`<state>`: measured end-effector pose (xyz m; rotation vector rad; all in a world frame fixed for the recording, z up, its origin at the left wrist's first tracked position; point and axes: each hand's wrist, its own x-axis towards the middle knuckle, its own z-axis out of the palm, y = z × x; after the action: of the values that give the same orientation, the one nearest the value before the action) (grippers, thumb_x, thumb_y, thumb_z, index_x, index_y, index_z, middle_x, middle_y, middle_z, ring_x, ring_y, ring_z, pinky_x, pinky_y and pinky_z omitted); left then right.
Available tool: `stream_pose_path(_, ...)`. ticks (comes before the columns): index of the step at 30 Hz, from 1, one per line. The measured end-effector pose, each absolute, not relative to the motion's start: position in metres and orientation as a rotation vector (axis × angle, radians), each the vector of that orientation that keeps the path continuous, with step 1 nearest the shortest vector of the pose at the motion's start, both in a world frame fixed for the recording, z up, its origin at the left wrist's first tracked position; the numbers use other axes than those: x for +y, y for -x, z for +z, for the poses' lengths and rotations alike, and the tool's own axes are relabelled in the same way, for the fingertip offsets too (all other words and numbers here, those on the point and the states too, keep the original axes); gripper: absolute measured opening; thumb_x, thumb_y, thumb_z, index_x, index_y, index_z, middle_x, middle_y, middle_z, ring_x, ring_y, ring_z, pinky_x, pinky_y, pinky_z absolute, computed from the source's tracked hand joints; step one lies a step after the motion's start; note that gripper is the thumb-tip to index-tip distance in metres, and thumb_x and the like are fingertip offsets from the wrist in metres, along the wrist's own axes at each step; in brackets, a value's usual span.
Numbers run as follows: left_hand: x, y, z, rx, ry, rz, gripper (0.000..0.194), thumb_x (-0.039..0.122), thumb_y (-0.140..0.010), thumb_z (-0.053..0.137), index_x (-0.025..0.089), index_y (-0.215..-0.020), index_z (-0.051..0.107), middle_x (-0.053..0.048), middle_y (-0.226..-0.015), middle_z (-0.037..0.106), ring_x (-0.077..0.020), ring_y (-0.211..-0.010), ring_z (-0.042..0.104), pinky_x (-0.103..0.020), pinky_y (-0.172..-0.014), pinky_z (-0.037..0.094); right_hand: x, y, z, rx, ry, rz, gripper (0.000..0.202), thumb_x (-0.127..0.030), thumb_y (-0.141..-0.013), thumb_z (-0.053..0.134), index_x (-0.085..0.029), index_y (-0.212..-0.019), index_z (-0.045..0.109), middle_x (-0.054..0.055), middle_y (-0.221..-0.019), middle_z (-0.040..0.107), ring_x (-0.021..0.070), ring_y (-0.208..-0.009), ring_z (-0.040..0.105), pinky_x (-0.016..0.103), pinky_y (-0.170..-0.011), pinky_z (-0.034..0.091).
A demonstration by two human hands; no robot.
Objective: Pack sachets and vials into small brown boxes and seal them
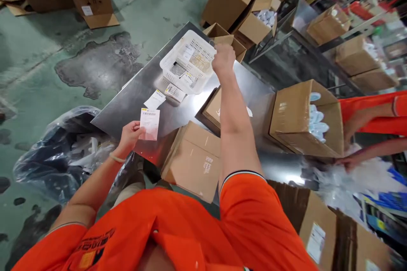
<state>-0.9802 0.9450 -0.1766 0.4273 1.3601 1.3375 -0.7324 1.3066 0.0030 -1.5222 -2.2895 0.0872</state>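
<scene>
My left hand (131,134) pinches a printed paper slip (150,124) by its left edge, over the near left part of the metal table. Close to it on the table lie another slip (155,99) and a stack of printed slips (174,92). At the right rim of a white plastic basket (167,67), my right hand (224,57) is closed, its fingers curled in; what it holds, if anything, is too small to make out. Inside the basket are small tan items (201,62), which look like rubber bands, and more paper labels (188,52).
Flattened cardboard (193,161) leans at the table's near edge. A carton of white wrapped items (305,118) stands to the right, beside a co-worker's arms (369,114). A clear plastic bag (47,165) sits on the floor at left. More cartons (229,0) stand beyond the table.
</scene>
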Motion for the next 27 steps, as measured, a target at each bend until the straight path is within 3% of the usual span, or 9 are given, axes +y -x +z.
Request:
stream_pose_path(3,0.957,0.973,-0.162,1.318,-0.451,1.393,0.057,0.045,-0.052,0.104,0.018,-0.093,0.073,-0.005,-0.080,0.082,-0.0253,-0.076,0.080,-0.038,-0.075,0.065,1.220,0.746,-0.025,-1.975,1.562,0.843,0.017,-0.023,-0.106,0.077,-0.010,-0.095,0.074,0.006,-0.087,0.080,0.0084,-0.067,0.071,0.020,-0.069,0.052)
stream_pose_path(6,0.967,0.965,-0.148,1.252,-0.504,1.421,0.057,0.041,-0.055,0.104,0.018,-0.096,0.071,-0.005,-0.084,0.083,-0.0250,-0.077,0.081,-0.038,-0.075,0.066,1.131,0.758,-0.049,-1.768,1.480,1.481,0.036,-0.043,-0.093,0.095,-0.017,-0.089,0.071,0.000,-0.077,0.077,0.0101,-0.063,0.071,0.017,-0.056,0.048)
stream_pose_path(8,0.969,0.958,-0.138,1.220,-0.540,1.432,0.058,0.039,-0.055,0.105,0.018,-0.096,0.070,-0.006,-0.086,0.084,-0.0242,-0.077,0.081,-0.037,-0.075,0.066,1.092,0.761,-0.058,-1.644,1.441,1.708,0.046,-0.054,-0.089,0.097,-0.018,-0.085,0.068,-0.001,-0.075,0.075,0.0100,-0.063,0.070,0.016,-0.051,0.045)
stream_pose_path(12,0.961,0.939,-0.118,1.184,-0.590,1.459,0.055,0.034,-0.054,0.105,0.018,-0.093,0.069,-0.005,-0.085,0.083,-0.0227,-0.075,0.080,-0.036,-0.075,0.067,1.062,0.752,-0.059,-1.509,1.309,1.741,0.059,-0.067,-0.082,0.098,-0.020,-0.078,0.063,-0.003,-0.068,0.068,0.0098,-0.061,0.063,0.017,-0.048,0.038)
stream_pose_path(18,0.923,0.901,-0.100,1.200,-0.631,1.456,0.058,0.034,-0.051,0.107,0.018,-0.091,0.070,-0.004,-0.083,0.083,-0.0260,-0.080,0.083,-0.038,-0.076,0.068,1.027,0.718,-0.057,-1.442,1.252,1.615,0.063,-0.065,-0.074,0.104,-0.023,-0.075,0.057,-0.006,-0.064,0.057,0.0106,-0.061,0.054,0.021,-0.053,0.035)
stream_pose_path(22,0.871,0.866,-0.105,1.194,-0.602,1.369,0.060,0.037,-0.046,0.109,0.017,-0.088,0.071,-0.006,-0.085,0.085,-0.0263,-0.078,0.082,-0.038,-0.075,0.068,0.977,0.684,-0.074,-1.420,1.231,1.654,0.068,-0.063,-0.060,0.108,-0.023,-0.069,0.054,-0.006,-0.063,0.056,0.0102,-0.061,0.047,0.023,-0.056,0.034)
stream_pose_path(27,0.809,0.828,-0.124,1.199,-0.550,1.218,0.063,0.041,-0.042,0.112,0.016,-0.086,0.074,-0.008,-0.083,0.084,-0.0270,-0.075,0.081,-0.039,-0.074,0.067,0.916,0.647,-0.106,-1.350,1.288,1.756,0.074,-0.072,-0.048,0.105,-0.024,-0.062,0.051,-0.006,-0.059,0.055,0.0097,-0.058,0.044,0.024,-0.056,0.031)
